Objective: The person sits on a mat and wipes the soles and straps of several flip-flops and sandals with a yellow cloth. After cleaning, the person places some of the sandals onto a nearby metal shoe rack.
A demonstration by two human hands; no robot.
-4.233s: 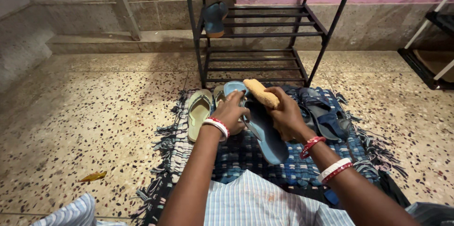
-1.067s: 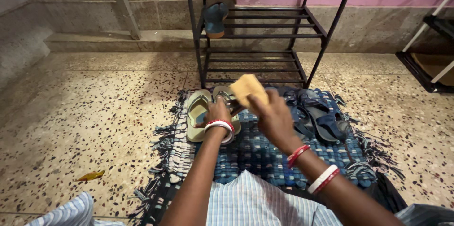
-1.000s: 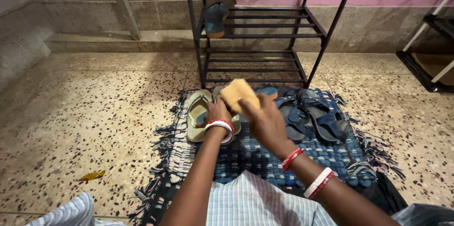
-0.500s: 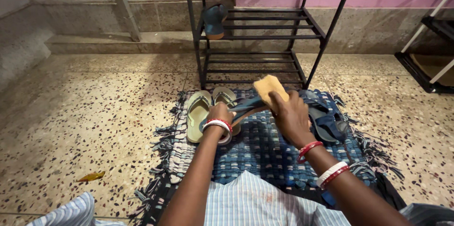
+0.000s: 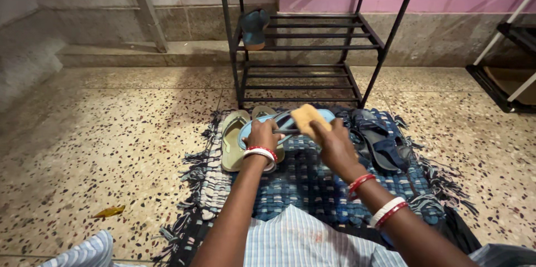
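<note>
Our left hand [image 5: 262, 132] is curled around the near-left end of a light blue sandal [image 5: 286, 124], holding it off the woven blue mat [image 5: 312, 183]. Our right hand [image 5: 334, 143] pinches a tan sponge [image 5: 305, 119] against the sandal's upper face, fingers pressed together. The grip is at one end only, so a hard push from the sponge could lever the sandal loose onto the pair of green sandals [image 5: 234, 136] just left, or onto the dark blue sandals [image 5: 379, 138] to the right. Farther off stands the black shoe rack [image 5: 312, 49], with a dark teal shoe [image 5: 254, 28] on a shelf.
</note>
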